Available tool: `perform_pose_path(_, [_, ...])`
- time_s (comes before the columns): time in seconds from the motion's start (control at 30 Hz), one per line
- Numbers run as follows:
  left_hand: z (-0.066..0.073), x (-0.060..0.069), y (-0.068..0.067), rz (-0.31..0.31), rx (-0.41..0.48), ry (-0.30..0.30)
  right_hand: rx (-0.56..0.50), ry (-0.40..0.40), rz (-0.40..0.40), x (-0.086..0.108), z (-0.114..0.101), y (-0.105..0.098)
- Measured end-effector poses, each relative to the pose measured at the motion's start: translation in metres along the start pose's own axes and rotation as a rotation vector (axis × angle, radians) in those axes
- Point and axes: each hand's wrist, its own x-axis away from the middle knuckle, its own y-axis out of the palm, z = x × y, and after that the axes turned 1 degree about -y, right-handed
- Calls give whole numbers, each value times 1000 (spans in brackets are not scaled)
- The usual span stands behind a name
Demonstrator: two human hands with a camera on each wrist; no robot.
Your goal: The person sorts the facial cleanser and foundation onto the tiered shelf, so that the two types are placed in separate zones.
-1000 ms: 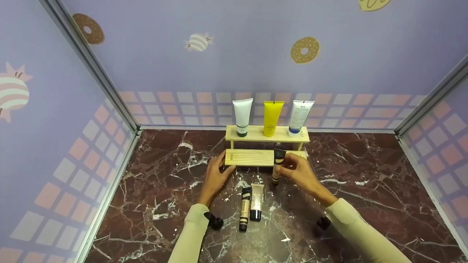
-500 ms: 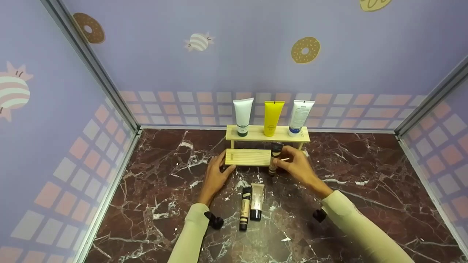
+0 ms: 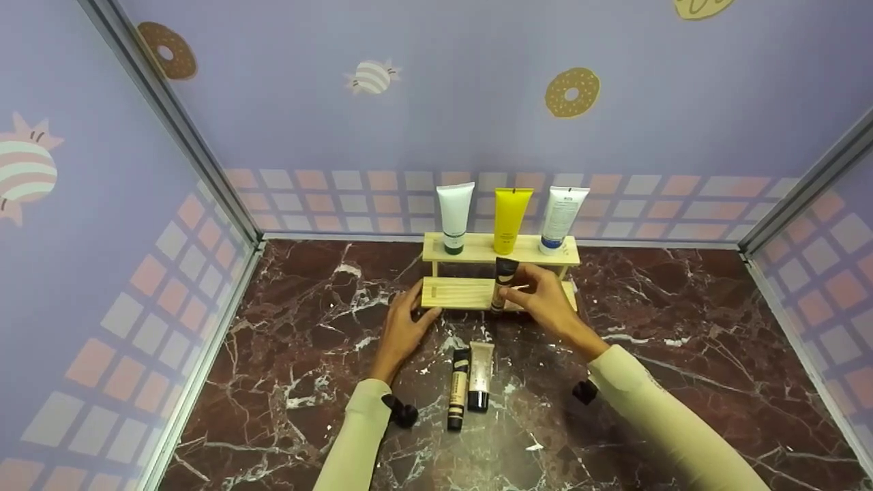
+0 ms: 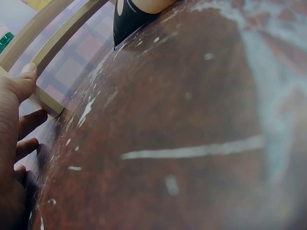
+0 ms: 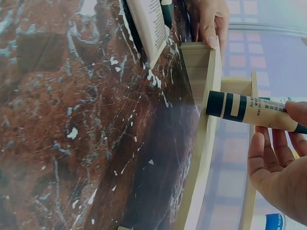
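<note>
A black-and-beige tube [image 5: 259,112] is pinched upright between the thumb and fingers of my right hand [image 3: 549,300], at the lower wooden step [image 3: 457,293]. In the right wrist view its black cap is at the front edge of that step; whether it touches is hard to tell. My left hand [image 3: 402,331] holds the step's left end, its thumb [image 4: 29,72] on the front edge. White [image 3: 455,211], yellow [image 3: 510,218] and white-and-blue [image 3: 563,218] tubes stand on the upper step [image 3: 477,252].
On the dark marbled table [image 3: 307,395], a second black-and-beige tube [image 3: 457,389] and a pale tube with a black cap [image 3: 481,375] lie side by side in front of the rack. Patterned panels [image 3: 436,123] enclose the back and both sides.
My right hand has carried its tube left and up, from in front of the lower step's right part to nearer its middle. The left hand stays at the step's left end.
</note>
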Motion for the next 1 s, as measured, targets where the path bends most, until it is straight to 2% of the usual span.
perform_pose_path(0.23, [-2,-1,0,-13,10,-9,9,-22,-2,-7,-5,8])
perform_pose_path(0.53, [-2,-1,-1,-3,3,30,-42,-53,-38,-18,-9,19])
perform_pose_path(0.73, [-3,-2,0,-6,11,20,-4,-51,-31,-25,-11,28])
perform_pose_path(1.0, [-2,-2,0,-16,9,6,-48,-73,-63,-35,-13,38])
